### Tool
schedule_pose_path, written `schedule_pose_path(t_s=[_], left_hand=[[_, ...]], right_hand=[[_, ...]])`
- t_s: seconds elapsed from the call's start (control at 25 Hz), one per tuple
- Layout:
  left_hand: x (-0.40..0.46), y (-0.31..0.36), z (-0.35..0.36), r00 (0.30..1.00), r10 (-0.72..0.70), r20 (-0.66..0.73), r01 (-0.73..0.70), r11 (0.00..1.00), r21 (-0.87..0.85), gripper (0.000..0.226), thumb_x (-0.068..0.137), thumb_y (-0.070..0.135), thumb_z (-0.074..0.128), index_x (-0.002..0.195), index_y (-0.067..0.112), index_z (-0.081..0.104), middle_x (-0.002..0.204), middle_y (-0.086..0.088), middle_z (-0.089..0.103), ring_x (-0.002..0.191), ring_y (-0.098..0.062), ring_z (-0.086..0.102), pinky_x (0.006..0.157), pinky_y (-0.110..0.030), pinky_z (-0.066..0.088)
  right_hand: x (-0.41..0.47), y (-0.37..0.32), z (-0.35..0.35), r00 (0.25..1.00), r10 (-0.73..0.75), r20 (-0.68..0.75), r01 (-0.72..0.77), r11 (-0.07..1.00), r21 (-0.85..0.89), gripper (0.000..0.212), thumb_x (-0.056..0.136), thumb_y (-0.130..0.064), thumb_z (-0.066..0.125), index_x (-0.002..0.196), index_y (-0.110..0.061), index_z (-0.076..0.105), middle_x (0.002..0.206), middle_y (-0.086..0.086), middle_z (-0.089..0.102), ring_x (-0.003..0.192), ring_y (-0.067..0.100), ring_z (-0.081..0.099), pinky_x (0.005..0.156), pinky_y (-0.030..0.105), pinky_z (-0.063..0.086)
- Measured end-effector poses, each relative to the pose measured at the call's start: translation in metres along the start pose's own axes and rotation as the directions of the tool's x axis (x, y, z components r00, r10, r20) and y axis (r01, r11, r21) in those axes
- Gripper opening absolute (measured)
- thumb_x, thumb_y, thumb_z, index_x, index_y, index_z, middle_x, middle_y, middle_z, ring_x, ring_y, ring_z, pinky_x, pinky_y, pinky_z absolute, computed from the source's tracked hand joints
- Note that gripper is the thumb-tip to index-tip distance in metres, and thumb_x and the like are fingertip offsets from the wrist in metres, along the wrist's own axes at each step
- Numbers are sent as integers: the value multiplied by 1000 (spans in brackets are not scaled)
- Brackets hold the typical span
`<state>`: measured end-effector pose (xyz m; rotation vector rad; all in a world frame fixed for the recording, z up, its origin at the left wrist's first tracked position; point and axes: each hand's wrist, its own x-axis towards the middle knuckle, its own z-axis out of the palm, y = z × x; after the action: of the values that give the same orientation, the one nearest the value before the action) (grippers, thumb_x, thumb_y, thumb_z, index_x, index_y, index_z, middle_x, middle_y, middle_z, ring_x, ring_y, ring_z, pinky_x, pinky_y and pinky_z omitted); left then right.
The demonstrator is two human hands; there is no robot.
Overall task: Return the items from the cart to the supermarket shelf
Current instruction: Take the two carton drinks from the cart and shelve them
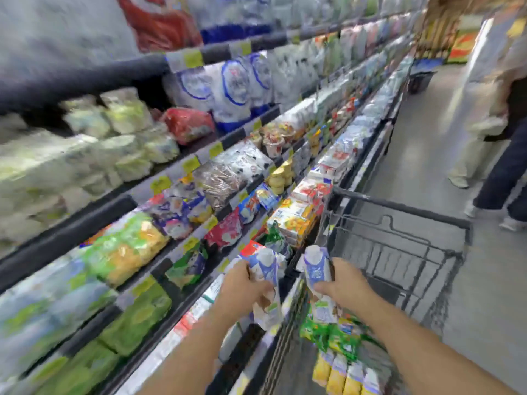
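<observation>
Beside cart point(399, 206): left hand point(242, 286), right hand point(342, 283) each gripping blue-white carton point(266, 269), point(316, 266); keep upright, seat among matching shelf point(182, 297) stock.

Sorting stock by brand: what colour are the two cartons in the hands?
Blue and white, seen in the head view: left carton, right carton.

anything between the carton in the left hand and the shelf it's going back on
Nothing visible does. The left hand grips its carton already past the cart's edge, over the bottom shelf. Only the goods already lying there are beneath it.
</observation>
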<state>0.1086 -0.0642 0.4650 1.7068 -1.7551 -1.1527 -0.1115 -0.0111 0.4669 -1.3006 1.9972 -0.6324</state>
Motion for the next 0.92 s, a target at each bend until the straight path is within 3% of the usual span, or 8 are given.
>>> schedule_pose_path(t_s=[0.16,0.24,0.32,0.44,0.52,0.64,0.76,0.92], left_hand=[[-72,5,-111,965,30,-262,-33,999,-7,38,76,28,80,104,15,58,85,8,64,70,-3,61,62,-21,49],[-121,-2,-165,925,10,-381,-33,998,-53,37,80,24,79,108,12,58,85,9,63,63,2,60,54,-15,46],[-173,-15,-213,867,-27,-497,-15,997,-81,36,80,24,79,108,13,59,91,7,65,70,0,60,59,-19,48],[-256,-54,-275,751,-120,-649,38,990,-139,36,78,24,80,105,13,59,89,8,62,75,-5,58,64,-25,48],[-308,-81,-306,684,-179,-707,80,982,-172,36,77,24,81,103,12,59,90,4,64,75,-8,59,69,-29,49],[-405,-138,-357,591,-259,-764,156,966,-206,43,73,31,83,102,10,58,96,-4,69,84,-18,66,74,-35,54],[-501,-201,-407,518,-307,-798,176,952,-251,50,72,36,82,107,11,57,102,-8,68,91,-22,68,80,-42,58],[-597,-259,-458,432,-344,-833,142,939,-314,44,77,27,81,112,12,58,103,-3,67,85,-11,64,65,-20,53]], right_hand=[[-31,-109,16,948,-304,94,301,952,49,46,73,-21,82,112,-8,61,109,9,69,99,25,65,80,38,51],[-61,-166,34,883,-444,155,435,896,87,51,72,-20,83,115,-13,59,110,5,67,101,22,64,81,37,52],[-96,-217,62,801,-565,198,554,825,114,50,69,-22,84,111,-14,60,106,3,69,97,20,65,82,38,53],[-166,-284,116,664,-699,267,693,709,133,45,68,-26,84,106,-15,61,95,-2,66,84,14,62,68,25,49],[-211,-318,154,592,-736,329,724,665,185,42,69,-23,83,103,-14,60,93,-3,65,79,10,61,61,18,45],[-295,-366,229,485,-766,422,747,613,255,42,68,-21,83,103,-12,62,97,2,68,86,16,65,71,31,51],[-387,-408,304,397,-787,473,773,564,289,41,66,-20,85,100,-12,64,94,2,69,85,18,66,70,31,51],[-490,-447,380,293,-800,524,804,503,318,38,68,-20,84,99,-10,63,93,4,67,87,24,65,65,30,47]])
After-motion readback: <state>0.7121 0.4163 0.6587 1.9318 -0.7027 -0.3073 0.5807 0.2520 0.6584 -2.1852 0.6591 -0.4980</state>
